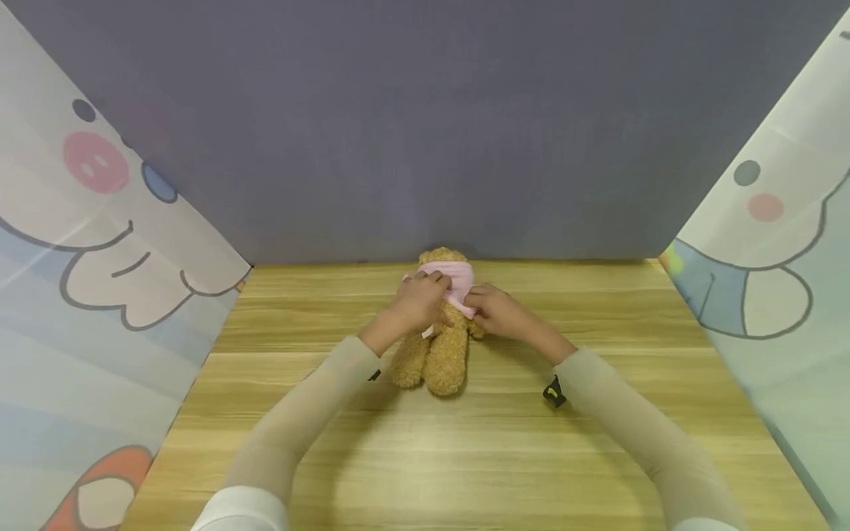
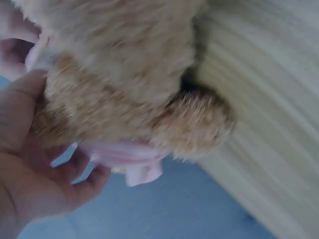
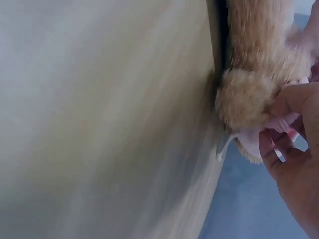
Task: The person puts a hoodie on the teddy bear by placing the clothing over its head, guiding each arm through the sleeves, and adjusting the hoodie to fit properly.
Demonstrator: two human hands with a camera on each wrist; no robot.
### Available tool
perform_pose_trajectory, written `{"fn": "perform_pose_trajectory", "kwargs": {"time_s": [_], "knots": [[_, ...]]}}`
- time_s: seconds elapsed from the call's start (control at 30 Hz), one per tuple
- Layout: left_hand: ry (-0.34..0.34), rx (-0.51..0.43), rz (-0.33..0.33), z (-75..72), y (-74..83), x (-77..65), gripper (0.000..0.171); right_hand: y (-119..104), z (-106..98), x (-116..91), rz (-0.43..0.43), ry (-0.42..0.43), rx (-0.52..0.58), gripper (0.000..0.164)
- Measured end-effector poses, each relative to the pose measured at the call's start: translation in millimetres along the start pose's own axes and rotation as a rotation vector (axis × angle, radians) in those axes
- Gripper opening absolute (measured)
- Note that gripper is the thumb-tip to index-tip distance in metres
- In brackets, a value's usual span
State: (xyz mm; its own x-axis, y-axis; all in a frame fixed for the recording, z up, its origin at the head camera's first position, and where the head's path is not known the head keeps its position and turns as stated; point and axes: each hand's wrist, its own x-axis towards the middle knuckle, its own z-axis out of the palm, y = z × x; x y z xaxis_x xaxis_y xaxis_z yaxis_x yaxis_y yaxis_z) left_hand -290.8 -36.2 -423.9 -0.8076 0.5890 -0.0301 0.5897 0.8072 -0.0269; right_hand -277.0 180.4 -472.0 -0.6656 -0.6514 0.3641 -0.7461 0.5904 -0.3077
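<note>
The plush bear [image 1: 446, 361] rests on the worktop [image 1: 465, 457], legs toward you, its pink garment [image 1: 458, 274] near the dark panel [image 1: 451, 133]. Your left hand [image 1: 418, 301] grips its body; your right hand [image 1: 501, 313] pinches the garment's edge between thumb and fingers [image 3: 269, 153].

Fuzzy brown plush toy [image 1: 446, 361], partly under pink cloth [image 1: 460, 276]
</note>
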Motion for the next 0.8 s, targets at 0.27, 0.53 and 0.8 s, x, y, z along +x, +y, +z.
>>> {"fn": "perform_pose_trajectory", "kwargs": {"time_s": [0.27, 0.53, 0.8], "knots": [[0.12, -0.083, 0.055, 8.9, -3.5, -3.9, 0.075, -8.4, -7.4, -17.0, 0.156, -0.046, 0.066, 0.039], [0.067, -0.263, 0.21, 1.7, -22.4, -21.9, 0.06, -8.3, -1.8, -11.1, 0.111, 0.054, -0.099, 0.027], [0.115, -0.099, 0.214, 6.8, -15.5, -27.1, 0.025, -14.0, 8.1, -11.3, 0.079, 0.065, -0.253, 0.024]]}}
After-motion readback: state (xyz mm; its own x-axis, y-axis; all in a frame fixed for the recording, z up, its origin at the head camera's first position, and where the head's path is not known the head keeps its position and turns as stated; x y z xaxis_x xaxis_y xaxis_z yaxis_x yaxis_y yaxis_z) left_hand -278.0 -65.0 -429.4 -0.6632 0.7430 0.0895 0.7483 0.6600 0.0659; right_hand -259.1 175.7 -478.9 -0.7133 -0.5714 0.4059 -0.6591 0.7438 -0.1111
